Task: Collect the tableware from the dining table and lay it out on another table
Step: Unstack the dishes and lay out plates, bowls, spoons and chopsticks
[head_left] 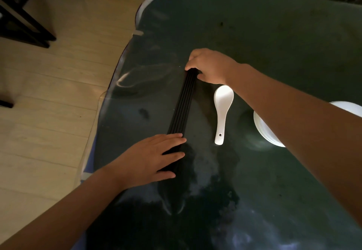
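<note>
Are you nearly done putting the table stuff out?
Partly. A white spoon and a stack of white bowls already sit on the dark table. In hand: the left hand and right hand line up the black chopsticks. Spreading everything into places looks left.

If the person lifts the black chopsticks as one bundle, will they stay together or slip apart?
The chopsticks look stiff and thin, so they should not bend. Lying loose side by side, they may slide apart or roll unless squeezed. The left hand rests flat on one end; the right hand grips the other.
</note>
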Demonstrator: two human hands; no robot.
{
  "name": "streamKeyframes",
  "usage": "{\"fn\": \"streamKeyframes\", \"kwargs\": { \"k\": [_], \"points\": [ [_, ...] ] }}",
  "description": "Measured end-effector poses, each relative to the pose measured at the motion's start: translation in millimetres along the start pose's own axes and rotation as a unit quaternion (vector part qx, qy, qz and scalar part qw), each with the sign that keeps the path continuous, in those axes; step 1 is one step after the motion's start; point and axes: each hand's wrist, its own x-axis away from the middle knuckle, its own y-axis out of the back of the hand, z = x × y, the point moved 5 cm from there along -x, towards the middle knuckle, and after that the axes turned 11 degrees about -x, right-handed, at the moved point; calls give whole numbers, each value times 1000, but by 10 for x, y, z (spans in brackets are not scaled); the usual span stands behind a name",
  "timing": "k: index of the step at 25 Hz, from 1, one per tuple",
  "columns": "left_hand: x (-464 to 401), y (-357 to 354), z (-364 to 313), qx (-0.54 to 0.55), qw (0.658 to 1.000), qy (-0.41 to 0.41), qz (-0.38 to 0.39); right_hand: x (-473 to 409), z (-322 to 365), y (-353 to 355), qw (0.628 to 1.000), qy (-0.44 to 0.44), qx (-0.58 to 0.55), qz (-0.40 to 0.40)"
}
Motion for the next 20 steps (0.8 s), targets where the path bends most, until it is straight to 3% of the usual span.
{"fn": "streamKeyframes", "kwargs": {
  "k": [5,10,20],
  "points": [
    [17,52,28,-12,999,-12,37,-22,53,19,999,23,45,5],
    [-32,153,44,-6,999,-45,14,-3,77,24,998,29,64,7],
    [-39,132,-10,8,999,-34,2,26,67,1,995,42,92,-11]
  ]
}}
